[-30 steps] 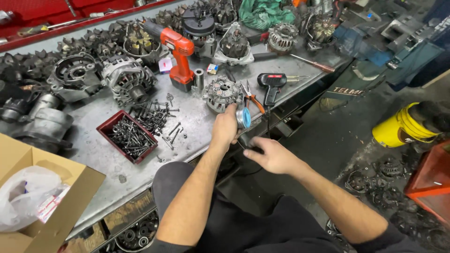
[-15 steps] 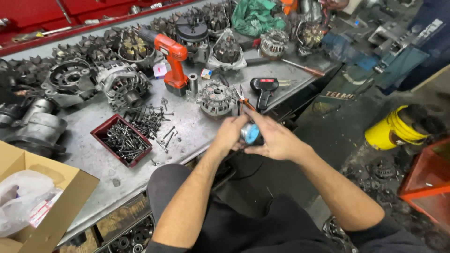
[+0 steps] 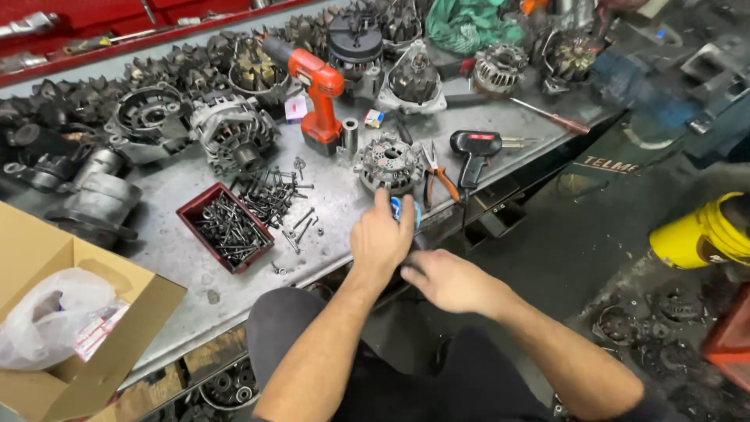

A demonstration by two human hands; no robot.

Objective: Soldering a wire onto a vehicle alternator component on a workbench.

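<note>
Hands at centre of the frame, over the near edge of a grey metal workbench (image 3: 168, 242): left hand (image 3: 380, 238) closed around a small blue-and-white cylindrical object (image 3: 406, 209), only its top showing above the fingers; right hand (image 3: 445, 280) just beside it, lower and to the right, fingers curled toward the same spot, though whether it grips anything cannot be told. Directly above the left hand, on the bench: round silver alternator part with open vanes (image 3: 387, 162). To its right: pliers with orange handles (image 3: 434, 173), then a black pistol-shaped soldering gun (image 3: 475, 152). Upper centre: orange and black cordless drill (image 3: 316, 94), standing on its base, with a short silver metal sleeve (image 3: 350, 134) just beside it. Left of centre: shallow red rectangular tray filled with dark bolts (image 3: 226, 228), with a loose scatter of long screws and washers (image 3: 280, 199) between tray and alternator part. Upper left: row of grey and black alternator housings (image 3: 195, 117) along the back of the bench. Lower left corner: open brown cardboard box (image 3: 55, 344) holding a crumpled clear plastic bag (image 3: 48, 316). Top centre: bundled green cloth (image 3: 473, 23). Right edge: yellow plastic bucket (image 3: 699, 234) on the dark floor.
</note>
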